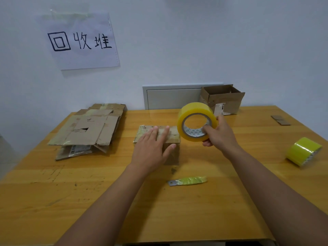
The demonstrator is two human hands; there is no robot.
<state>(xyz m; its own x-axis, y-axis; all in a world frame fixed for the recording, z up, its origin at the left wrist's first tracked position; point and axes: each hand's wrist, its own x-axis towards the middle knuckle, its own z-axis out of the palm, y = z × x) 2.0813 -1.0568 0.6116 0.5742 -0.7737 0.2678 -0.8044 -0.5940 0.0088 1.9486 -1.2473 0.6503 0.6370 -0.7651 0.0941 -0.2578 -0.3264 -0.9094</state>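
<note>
A small flat cardboard box [173,135] lies in the middle of the wooden table [195,210]. My left hand [150,150] rests on top of it with straight fingers, pressing it down. My right hand [219,134] grips a yellow tape roll [193,110], a finger hooked through its core, and holds it upright just above the box's right end. A small blade wrapped in yellow tape [188,181] lies on the table in front of the box.
A pile of flattened cardboard [88,128] sits at the table's left. An open cardboard box [223,98] stands at the back by the wall. A second yellow tape roll [303,150] lies at the right edge, cardboard scraps [280,119] beyond it.
</note>
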